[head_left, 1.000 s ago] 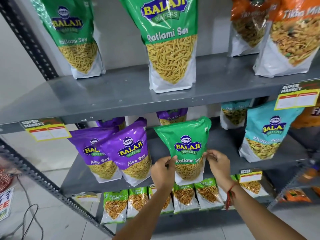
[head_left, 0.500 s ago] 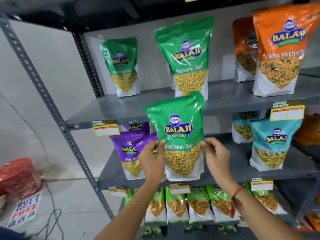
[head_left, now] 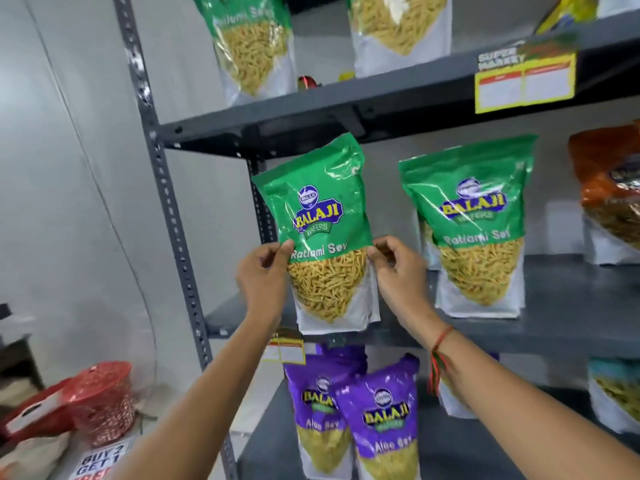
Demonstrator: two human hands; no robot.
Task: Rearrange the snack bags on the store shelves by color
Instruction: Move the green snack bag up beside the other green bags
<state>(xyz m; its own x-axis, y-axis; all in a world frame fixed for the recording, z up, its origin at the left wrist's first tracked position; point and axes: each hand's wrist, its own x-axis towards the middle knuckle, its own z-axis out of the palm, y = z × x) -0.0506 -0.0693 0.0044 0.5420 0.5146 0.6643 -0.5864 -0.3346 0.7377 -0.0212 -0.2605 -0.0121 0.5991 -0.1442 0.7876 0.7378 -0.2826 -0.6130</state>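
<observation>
the left hand (head_left: 264,282) and right hand (head_left: 398,271) pinch the side edges of a green ratlami sev bag (head_left: 322,233), holding it upright at the front left of the middle shelf (head_left: 571,327), beside another green bag (head_left: 474,230); purple aloo sev bags (head_left: 377,420) stand below

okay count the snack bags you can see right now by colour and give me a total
Green: 4, the held bag, one beside it, two on the shelf above
Purple: 2
Orange: 1
Teal: 1, partly cut off at the right edge
Total: 8 that show clearly; any bags hidden behind these are not counted.
</observation>
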